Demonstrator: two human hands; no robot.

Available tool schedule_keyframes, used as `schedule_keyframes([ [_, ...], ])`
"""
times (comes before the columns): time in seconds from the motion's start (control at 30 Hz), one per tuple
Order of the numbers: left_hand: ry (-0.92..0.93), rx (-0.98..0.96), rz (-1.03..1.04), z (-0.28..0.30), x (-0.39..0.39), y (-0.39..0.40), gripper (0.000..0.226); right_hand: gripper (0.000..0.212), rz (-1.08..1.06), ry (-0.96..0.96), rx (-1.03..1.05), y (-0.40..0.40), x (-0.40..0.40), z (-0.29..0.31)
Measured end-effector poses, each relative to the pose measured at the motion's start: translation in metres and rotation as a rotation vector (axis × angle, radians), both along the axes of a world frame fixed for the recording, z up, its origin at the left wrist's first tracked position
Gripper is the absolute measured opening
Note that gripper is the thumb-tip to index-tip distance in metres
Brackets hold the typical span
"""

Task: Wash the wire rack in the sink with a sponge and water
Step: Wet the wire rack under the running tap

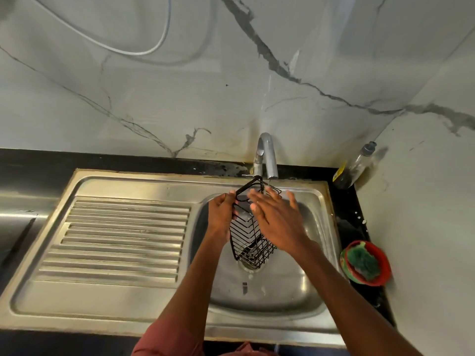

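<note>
A black wire rack [253,242] hangs tilted over the steel sink [282,291], its top end under the chrome tap [267,155]. My left hand [221,214] grips the rack's upper left rim. My right hand [277,222] lies over the rack's right side with fingers spread straight, and holds nothing. A green sponge [363,260] sits in a red bowl [385,263] on the counter right of the sink, apart from both hands. Whether water runs from the tap I cannot tell.
A ribbed steel drainboard [123,240] stretches left of the basin. A nearly empty dish soap bottle [356,167] leans in the back right corner against the marble wall [180,86]. The black counter [38,160] rims the sink.
</note>
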State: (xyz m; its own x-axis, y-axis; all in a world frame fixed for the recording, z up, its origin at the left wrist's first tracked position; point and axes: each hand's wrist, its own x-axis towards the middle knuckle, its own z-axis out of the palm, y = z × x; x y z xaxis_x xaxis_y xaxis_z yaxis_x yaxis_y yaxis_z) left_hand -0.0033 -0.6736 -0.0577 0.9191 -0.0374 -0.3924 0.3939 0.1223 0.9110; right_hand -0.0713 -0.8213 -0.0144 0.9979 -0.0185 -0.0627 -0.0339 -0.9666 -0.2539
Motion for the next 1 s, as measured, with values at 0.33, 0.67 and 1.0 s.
schedule_keyframes([
  [0.33,-0.036,0.015,-0.039,0.005,-0.006,-0.005,0.03,0.054,-0.118,0.082,-0.009,-0.021,0.004,0.006],
  [0.67,-0.066,-0.039,-0.079,0.011,-0.015,-0.008,0.031,0.056,0.074,0.063,-0.001,0.005,0.008,0.009],
  [1.0,0.076,-0.08,0.055,0.006,-0.016,-0.002,0.025,0.056,-0.582,0.179,0.761,-0.042,0.009,-0.001],
])
